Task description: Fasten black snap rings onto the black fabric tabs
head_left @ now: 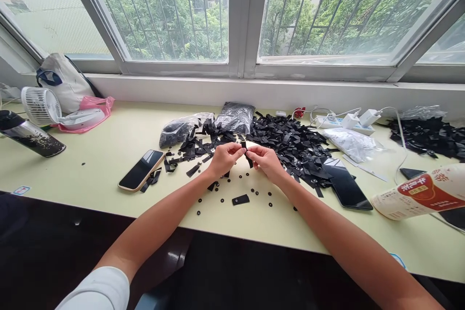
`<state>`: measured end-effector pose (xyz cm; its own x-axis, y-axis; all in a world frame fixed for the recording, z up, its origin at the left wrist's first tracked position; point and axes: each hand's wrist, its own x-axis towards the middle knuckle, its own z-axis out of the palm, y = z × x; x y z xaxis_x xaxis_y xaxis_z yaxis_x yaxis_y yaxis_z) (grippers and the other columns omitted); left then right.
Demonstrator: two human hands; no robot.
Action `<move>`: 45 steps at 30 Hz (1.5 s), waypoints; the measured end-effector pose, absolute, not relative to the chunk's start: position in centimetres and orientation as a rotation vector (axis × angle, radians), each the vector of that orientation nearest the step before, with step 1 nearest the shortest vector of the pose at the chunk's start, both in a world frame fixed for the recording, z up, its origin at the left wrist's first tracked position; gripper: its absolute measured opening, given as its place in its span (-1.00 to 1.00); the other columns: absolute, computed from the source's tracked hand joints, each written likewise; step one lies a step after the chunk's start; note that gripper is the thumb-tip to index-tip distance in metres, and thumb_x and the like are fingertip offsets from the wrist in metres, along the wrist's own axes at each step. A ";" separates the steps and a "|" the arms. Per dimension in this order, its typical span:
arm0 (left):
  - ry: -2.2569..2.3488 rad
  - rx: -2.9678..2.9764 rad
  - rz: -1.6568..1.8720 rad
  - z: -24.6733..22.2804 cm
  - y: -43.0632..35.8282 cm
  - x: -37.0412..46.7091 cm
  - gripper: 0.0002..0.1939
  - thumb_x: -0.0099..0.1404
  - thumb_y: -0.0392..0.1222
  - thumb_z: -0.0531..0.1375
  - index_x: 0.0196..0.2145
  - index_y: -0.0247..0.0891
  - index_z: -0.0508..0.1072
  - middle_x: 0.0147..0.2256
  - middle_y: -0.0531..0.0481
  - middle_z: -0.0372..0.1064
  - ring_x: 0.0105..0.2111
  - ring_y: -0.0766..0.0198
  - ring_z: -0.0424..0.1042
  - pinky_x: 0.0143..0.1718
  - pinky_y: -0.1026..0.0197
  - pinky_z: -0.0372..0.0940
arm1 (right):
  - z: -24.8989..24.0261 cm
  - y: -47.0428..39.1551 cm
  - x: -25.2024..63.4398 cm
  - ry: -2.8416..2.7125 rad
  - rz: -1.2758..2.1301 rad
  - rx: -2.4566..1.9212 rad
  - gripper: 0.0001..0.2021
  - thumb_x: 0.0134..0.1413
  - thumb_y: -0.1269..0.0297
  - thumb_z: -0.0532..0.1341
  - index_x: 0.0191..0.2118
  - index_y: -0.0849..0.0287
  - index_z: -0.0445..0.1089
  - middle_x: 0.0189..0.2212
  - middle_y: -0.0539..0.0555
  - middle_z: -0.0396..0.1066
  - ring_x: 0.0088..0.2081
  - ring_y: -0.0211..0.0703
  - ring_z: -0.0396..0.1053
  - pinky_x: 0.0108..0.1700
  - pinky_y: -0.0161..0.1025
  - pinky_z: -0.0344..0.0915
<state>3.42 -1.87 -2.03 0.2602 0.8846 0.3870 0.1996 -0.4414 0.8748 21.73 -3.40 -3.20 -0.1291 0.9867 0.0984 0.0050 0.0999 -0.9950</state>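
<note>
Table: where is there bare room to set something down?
Bare table lies between the bottle, pink bag and left phone, with one small disc on it. A smaller patch lies between the cup and the right forearm. Black strips crowd the middle; plugs and more strips, the back right.

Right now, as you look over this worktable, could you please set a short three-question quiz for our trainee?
1. What are the left hand and right hand pinching between them?
A) a charging cable
B) a black strip
C) a paper cup
2. True or false: the white fan stands in front of a pale bag.
3. Fill in the missing word: the phone in the tan case lies to the ____ of both hands.

Key: 1 B; 2 true; 3 left
</note>
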 end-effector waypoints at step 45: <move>0.972 1.821 1.172 -1.5 -2.1 3.3 -0.78 0.23 -0.06 0.30 -0.38 -0.30 0.54 -0.41 -0.04 0.47 -0.43 0.28 0.38 -0.39 0.26 0.27 | -2.7 -3.8 21.6 -1.431 1.120 -1.102 -0.66 0.05 -0.02 0.31 -0.28 0.19 0.56 -0.60 -0.03 0.34 -0.57 -0.27 0.17 -0.45 -0.25 0.15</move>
